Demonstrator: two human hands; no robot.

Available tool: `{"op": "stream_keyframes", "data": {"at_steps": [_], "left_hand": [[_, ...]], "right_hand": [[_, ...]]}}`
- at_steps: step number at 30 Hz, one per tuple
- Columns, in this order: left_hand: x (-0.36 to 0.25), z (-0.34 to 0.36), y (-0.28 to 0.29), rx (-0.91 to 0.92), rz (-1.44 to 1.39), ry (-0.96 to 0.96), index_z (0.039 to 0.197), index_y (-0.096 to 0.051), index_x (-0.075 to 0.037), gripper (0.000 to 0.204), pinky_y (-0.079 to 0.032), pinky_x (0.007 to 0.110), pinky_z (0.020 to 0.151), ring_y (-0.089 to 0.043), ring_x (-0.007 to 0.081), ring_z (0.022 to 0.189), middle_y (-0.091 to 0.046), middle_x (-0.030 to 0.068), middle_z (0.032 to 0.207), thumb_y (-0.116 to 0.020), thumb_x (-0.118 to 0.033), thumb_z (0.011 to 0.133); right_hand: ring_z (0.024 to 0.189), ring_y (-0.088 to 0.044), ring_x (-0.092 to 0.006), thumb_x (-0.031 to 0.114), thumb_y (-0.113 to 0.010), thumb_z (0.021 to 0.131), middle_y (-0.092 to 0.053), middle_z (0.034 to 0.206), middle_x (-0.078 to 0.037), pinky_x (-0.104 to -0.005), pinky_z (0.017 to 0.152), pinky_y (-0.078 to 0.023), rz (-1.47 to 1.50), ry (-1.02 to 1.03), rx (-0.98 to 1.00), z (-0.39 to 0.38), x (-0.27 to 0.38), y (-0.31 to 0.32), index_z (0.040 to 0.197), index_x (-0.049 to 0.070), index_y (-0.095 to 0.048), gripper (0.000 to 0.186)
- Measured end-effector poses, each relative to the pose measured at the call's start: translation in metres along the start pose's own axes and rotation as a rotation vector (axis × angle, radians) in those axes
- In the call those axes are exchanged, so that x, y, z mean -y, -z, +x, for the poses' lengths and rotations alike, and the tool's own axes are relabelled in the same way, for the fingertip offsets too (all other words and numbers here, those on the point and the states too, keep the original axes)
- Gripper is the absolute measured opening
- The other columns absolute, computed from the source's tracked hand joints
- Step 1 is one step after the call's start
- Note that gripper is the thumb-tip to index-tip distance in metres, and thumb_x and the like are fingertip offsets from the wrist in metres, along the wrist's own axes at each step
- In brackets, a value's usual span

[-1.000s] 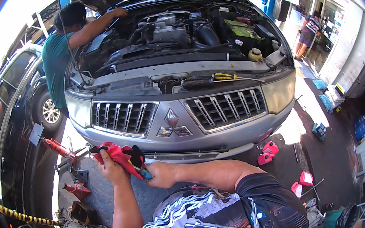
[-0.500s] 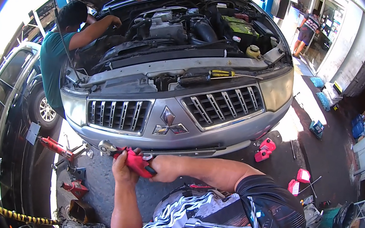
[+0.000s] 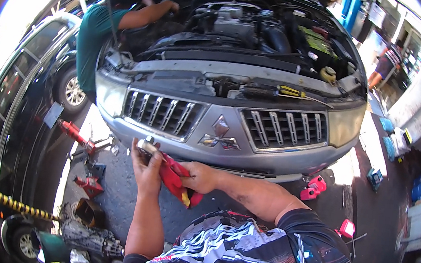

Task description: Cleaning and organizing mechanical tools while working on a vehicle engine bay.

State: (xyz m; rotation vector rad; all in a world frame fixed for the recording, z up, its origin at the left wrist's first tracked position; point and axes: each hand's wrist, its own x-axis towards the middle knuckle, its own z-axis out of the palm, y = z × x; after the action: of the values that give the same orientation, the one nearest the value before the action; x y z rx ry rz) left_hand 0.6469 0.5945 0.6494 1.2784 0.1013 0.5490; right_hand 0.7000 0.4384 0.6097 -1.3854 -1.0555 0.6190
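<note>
A ratchet wrench (image 3: 146,146) is in my left hand (image 3: 147,172), its silver head showing between the fingers and thumb. A red cloth (image 3: 172,178) hangs below the wrench's head, with a yellow patch near its lower end. My right hand (image 3: 199,177) grips the cloth from the right side, its fingers partly hidden. The cloth hides the wrench's handle. Both hands are just in front of the silver front bumper (image 3: 177,151) of a car whose hood is up.
A yellow-and-black screwdriver (image 3: 292,92) lies above the grille. At the left, a person in a green shirt (image 3: 90,40) reaches into the engine bay. A red floor jack (image 3: 77,134), a jack stand (image 3: 89,185) and pink containers (image 3: 314,188) stand on the floor.
My left hand has shifted up the wrench, and its head has turned upward. The cloth now hangs lower and longer from my right hand. The view has swung left.
</note>
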Motion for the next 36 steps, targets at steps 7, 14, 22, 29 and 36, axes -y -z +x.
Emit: {"op": "stream_keyframes", "data": {"at_steps": [7, 14, 22, 29, 36], "left_hand": [[-0.009, 0.037, 0.019, -0.375, -0.200, 0.106, 0.114, -0.047, -0.005, 0.040, -0.050, 0.032, 0.059, -0.060, 0.0203, 0.067, -0.058, 0.0102, 0.083, -0.067, 0.000, 0.080], [-0.016, 0.057, 0.060, -0.563, -0.529, 0.063, 0.108, -0.047, -0.013, 0.036, -0.047, 0.034, 0.058, -0.054, 0.0184, 0.066, -0.055, 0.0063, 0.082, -0.064, 0.000, 0.080], [-0.026, 0.047, 0.024, -0.300, -0.269, 0.044, 0.104, -0.048, -0.009, 0.034, -0.042, 0.033, 0.047, -0.049, 0.0162, 0.052, -0.051, 0.0044, 0.069, -0.067, -0.002, 0.077], [-0.030, 0.061, 0.041, -0.100, -0.621, 0.265, 0.102, -0.051, -0.015, 0.027, -0.037, 0.028, 0.048, -0.045, 0.0142, 0.056, -0.048, 0.0039, 0.072, -0.063, -0.005, 0.079], [0.038, 0.075, 0.098, -0.519, -0.207, 0.238, 0.102, -0.046, -0.009, 0.032, -0.039, 0.030, 0.038, -0.048, 0.0155, 0.047, -0.052, 0.0058, 0.070, -0.063, -0.001, 0.077]], "right_hand": [[0.077, -0.066, -0.0247, 0.036, -0.052, 0.096, -0.069, 0.081, -0.014, -0.0411, 0.071, -0.050, -0.308, -0.158, -0.525, 0.028, -0.011, -0.001, 0.098, 0.003, -0.066, 0.036], [0.099, -0.063, -0.0352, 0.034, -0.075, 0.079, -0.061, 0.114, -0.021, -0.0371, 0.089, -0.049, -1.042, 0.468, -0.063, 0.033, 0.062, 0.036, 0.131, 0.000, -0.046, 0.069], [0.083, -0.065, -0.0320, 0.022, -0.072, 0.079, -0.065, 0.088, -0.014, -0.0411, 0.073, -0.051, -0.472, -0.082, 0.003, 0.063, 0.008, -0.022, 0.107, 0.003, -0.056, 0.038], [0.073, -0.062, -0.0137, 0.019, -0.073, 0.082, -0.065, 0.084, -0.006, -0.0293, 0.070, -0.050, 0.988, -0.449, 0.404, 0.065, 0.003, -0.023, 0.093, 0.004, -0.061, 0.022], [0.098, -0.062, -0.0403, 0.042, -0.073, 0.076, -0.063, 0.096, -0.029, -0.0435, 0.087, -0.049, -0.865, -0.386, 0.263, 0.055, 0.023, -0.033, 0.117, -0.002, -0.046, 0.065]]}}
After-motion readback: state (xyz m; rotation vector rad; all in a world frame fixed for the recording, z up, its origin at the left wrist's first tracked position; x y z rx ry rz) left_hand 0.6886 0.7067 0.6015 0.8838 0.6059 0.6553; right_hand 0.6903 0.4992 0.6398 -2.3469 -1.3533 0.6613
